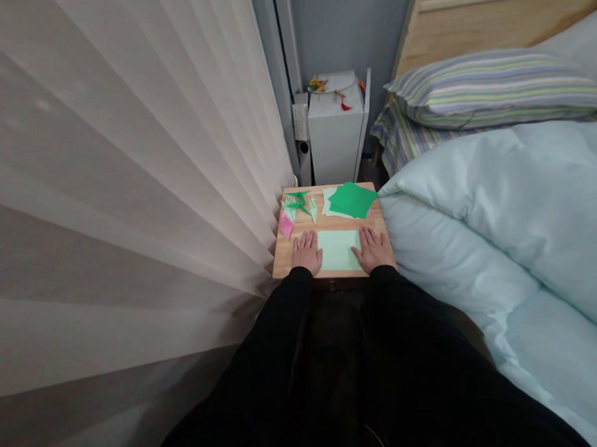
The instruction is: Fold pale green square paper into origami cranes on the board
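Observation:
A pale green sheet of paper (338,251) lies flat on a small wooden table (306,220). My left hand (307,250) rests palm down at the sheet's left edge, fingers stretched out. On the opposite edge, my right hand (374,249) lies flat with its thumb over the paper. Behind the sheet is a loose stack of coloured paper with a dark green piece (354,200) on top. Folded paper shapes sit at the back left: a dark green one (298,201), a pale green one (313,209) and a pink one (286,225).
A pleated curtain (207,145) runs along the left, touching the table's side. To the right lies a bed with a light blue quilt (479,213) and a striped pillow (505,91). Beyond the table stands a white cabinet (335,139) with small colourful items on top.

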A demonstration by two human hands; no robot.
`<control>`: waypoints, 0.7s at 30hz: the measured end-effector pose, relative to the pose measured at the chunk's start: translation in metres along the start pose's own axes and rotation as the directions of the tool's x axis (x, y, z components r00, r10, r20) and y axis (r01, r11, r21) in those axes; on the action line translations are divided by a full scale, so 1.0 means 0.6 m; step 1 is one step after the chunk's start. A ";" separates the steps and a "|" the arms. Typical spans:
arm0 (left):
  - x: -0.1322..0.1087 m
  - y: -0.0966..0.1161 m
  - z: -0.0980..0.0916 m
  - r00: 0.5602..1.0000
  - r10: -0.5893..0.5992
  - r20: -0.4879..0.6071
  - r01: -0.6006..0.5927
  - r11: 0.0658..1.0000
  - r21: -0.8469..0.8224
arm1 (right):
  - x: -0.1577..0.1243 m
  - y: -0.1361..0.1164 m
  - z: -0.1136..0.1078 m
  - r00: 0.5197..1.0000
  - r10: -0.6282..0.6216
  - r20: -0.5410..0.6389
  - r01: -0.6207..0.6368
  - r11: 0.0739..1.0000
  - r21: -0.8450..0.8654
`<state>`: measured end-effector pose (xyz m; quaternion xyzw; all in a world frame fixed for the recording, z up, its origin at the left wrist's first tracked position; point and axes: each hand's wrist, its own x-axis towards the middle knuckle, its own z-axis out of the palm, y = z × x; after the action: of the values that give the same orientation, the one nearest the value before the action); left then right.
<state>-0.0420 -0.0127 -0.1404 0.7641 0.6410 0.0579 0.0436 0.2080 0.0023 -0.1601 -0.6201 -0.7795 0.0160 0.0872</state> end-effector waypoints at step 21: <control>0.002 -0.026 -0.048 0.900 0.412 0.143 -0.411 0.911 -0.042 | 0.001 0.007 -0.006 0.999 -0.036 -0.031 0.038 0.996 0.086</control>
<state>-0.0610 -0.0089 -0.1143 0.8841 0.4598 0.0122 0.0824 0.2123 0.0036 -0.1570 -0.6013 -0.7881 0.0391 0.1257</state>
